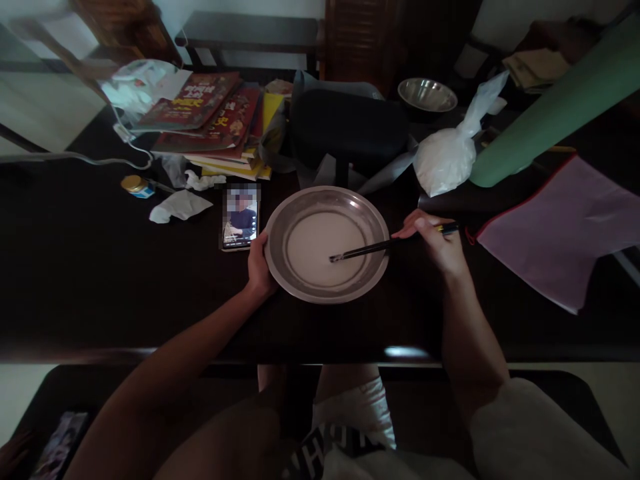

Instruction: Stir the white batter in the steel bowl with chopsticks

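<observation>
- The left hand (260,268) is gripping the left edge of a wide metal bowl (277,250), partly closed around the rim, its underside fingers hidden.
- The right hand (437,241) is closing around a pair of dark chopsticks (367,249), which are slanting over the bowl's right rim.
- The bowl is sitting centrally before the person, near the front of the dark desk (150,293), and is containing a whitish liquid (320,240); the chopstick tips are meeting it near the middle.
- A phone (241,217) with a lit screen is lying just beside the bowl's left side.
- Farther left, crumpled tissue (183,207) and a small gold-lidded jar (137,187) are resting near a stack of books (200,107).
- Behind the bowl, a black rounded object (350,123) is standing.
- Right of that, a tied clear bag (445,163) is holding something white, with a green cylinder (550,113) leaning beside it.
- A purple red-edged sheet (555,233) is lying to the right, and a second metal bowl (427,95) is sitting at the back.
</observation>
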A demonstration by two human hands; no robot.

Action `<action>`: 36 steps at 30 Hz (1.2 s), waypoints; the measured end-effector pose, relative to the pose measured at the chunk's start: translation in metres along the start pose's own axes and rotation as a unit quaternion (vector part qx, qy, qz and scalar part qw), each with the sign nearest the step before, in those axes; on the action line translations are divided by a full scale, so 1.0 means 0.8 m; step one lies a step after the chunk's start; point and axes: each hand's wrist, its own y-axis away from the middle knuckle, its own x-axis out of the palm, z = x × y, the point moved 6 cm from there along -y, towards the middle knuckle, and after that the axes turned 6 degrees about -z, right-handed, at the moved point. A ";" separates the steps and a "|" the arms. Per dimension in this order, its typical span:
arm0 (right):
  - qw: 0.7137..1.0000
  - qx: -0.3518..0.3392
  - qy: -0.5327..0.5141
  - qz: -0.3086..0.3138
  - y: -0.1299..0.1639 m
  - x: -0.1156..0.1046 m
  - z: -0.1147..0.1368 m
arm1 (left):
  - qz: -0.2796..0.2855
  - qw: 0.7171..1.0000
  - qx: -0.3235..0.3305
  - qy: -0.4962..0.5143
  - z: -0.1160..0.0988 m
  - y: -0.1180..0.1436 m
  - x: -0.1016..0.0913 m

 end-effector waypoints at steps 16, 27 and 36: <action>1.000 -0.002 0.004 0.019 0.000 0.006 0.002 | -0.027 1.000 -0.012 0.009 -0.003 0.004 0.001; 1.000 -0.012 0.003 -0.008 0.000 0.001 0.003 | -0.011 1.000 -0.012 0.005 -0.003 0.004 0.002; 1.000 -0.009 -0.006 0.011 0.000 0.003 0.003 | -0.011 1.000 -0.010 0.001 -0.003 0.004 0.004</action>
